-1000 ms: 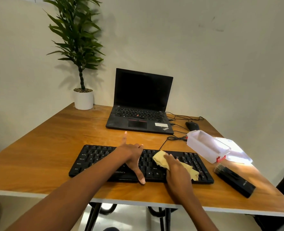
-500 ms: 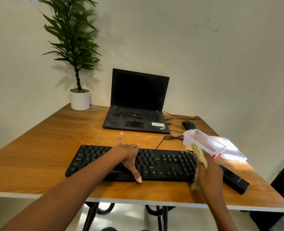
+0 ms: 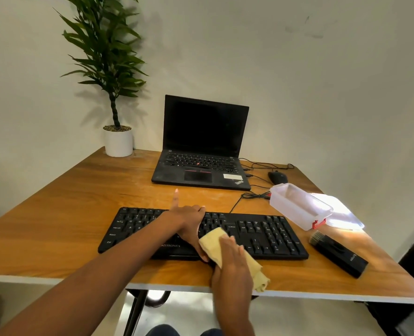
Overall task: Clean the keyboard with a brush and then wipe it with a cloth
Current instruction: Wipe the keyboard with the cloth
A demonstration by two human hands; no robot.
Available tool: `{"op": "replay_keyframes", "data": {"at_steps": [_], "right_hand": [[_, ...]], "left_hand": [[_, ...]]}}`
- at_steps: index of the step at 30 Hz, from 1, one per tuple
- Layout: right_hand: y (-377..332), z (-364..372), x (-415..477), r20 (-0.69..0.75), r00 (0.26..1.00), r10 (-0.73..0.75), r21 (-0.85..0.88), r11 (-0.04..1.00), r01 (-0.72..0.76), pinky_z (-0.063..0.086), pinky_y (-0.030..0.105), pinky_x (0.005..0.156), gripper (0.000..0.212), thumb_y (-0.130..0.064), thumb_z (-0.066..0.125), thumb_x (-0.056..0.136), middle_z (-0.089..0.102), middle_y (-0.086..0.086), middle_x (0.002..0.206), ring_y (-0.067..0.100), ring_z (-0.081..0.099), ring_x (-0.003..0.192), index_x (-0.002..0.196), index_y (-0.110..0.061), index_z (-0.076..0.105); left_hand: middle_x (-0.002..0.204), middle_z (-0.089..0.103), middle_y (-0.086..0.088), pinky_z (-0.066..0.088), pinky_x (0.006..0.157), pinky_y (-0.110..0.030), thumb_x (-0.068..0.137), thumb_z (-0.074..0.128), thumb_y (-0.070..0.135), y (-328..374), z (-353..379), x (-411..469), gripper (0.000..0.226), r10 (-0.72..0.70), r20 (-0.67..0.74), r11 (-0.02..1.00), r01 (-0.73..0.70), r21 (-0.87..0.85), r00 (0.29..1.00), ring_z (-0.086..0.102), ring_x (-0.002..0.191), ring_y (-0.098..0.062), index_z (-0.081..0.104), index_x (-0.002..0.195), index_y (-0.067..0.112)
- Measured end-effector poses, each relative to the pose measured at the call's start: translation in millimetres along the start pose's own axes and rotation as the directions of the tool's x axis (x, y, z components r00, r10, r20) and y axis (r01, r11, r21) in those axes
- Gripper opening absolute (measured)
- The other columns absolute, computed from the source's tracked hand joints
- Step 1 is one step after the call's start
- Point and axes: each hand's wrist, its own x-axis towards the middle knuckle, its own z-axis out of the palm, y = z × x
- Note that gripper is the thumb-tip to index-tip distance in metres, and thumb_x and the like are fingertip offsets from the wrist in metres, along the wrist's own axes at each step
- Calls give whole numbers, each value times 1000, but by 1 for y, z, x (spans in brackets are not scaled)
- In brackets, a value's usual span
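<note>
Cloth [image 3: 214,241], yellow and folded, lies on the near edge of the keyboard [image 3: 269,235], about mid-length, next to the spacebar area. Its loose tail trails back over the table [image 3: 67,214] edge by the wrist.

Right hand [image 3: 232,267]: on top of the cloth, fingers bent over it, holding it and pressing it onto the keys.

Left hand [image 3: 189,221]: flat on the keyboard just left of the cloth, palm down. Fingers spread and mostly straight, forefinger lifted and pointing away, thumb reaching toward the near edge and touching the cloth. Nothing held in it.

Keyboard: black, lying lengthwise along the near part of the wooden table, left half partly covered by the left forearm.

Brush [image 3: 339,255]: black handle, pale bristles at its far end. It lies slantwise on the table to the right of the keyboard, apart from it, and neither hand touches it.

Box [image 3: 298,207]: clear plastic with a red clasp, open, behind the brush near the keyboard's far right corner. Lid [image 3: 344,212] beside it to the right, in a patch of sunlight.

Cable [image 3: 249,196] runs from the keyboard's far edge toward the laptop [image 3: 201,146], which stands open with a dark screen. Mouse [image 3: 277,177] right of the laptop. Plant [image 3: 108,57] in a white pot [image 3: 118,143] at the far left corner, against the wall.
</note>
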Motion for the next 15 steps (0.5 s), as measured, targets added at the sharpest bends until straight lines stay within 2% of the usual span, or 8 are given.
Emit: {"op": "replay_keyframes", "data": {"at_steps": [2,3,5,7,9,12,13,15], "right_hand": [[-10,1,-7,31,998,-60,40,997,59,56,29,68,91,-5,91,20,73,4,95,18,70,86,105,-14,60],[-11,-2,-8,59,997,-52,80,996,47,55,27,73,89,-4,91,31,71,3,101,17,69,91,111,-14,55],[-9,-16,-2,126,990,58,231,969,-87,50,21,81,66,-2,74,71,64,3,117,16,63,103,129,-19,48],[5,-34,11,233,954,191,373,888,-269,47,16,67,47,-4,52,90,63,7,114,14,59,89,132,-23,46],[28,-56,32,132,935,328,448,822,-352,42,18,57,40,-5,48,92,62,10,107,13,56,73,130,-17,48],[64,-70,63,-53,913,404,352,863,-361,51,38,80,40,1,49,90,58,18,121,28,58,101,129,-7,50],[73,-68,70,-67,917,392,280,890,-360,49,45,87,42,3,51,89,56,19,125,34,55,110,129,-6,50],[78,-59,72,-2,942,335,110,937,-332,50,49,89,44,2,52,88,57,21,125,38,53,113,131,-7,49]], "left_hand": [[157,9,-7,-24,99,-64,86,56,51,0,4,3,96,-7,-49,1000,8,13,999,17,143,-24,-4,149,8],[157,10,-7,-25,99,-63,89,54,46,-1,4,4,92,-10,-58,1000,11,10,998,17,143,-23,-4,149,9],[158,8,-6,-24,101,-65,81,59,57,-2,5,0,104,0,-49,1000,-1,-18,999,13,144,-23,-5,149,10],[158,7,-3,-23,102,-64,66,58,76,-5,8,-9,121,26,-98,999,-30,-41,995,8,145,-20,-2,150,13],[158,8,0,-33,96,-60,62,45,85,-11,23,-21,119,40,-226,998,-50,-37,973,5,145,-16,2,151,18],[156,17,6,-28,100,-59,63,20,91,-25,57,-46,109,31,-460,999,-37,-4,888,12,145,-13,15,150,24],[153,28,5,-19,104,-61,66,16,91,-28,66,-54,106,33,-521,999,-28,18,853,23,142,-14,26,147,23],[136,53,3,2,106,-61,76,15,86,-31,83,-61,94,-9,-527,1000,18,12,850,48,128,-15,51,134,21]]}}
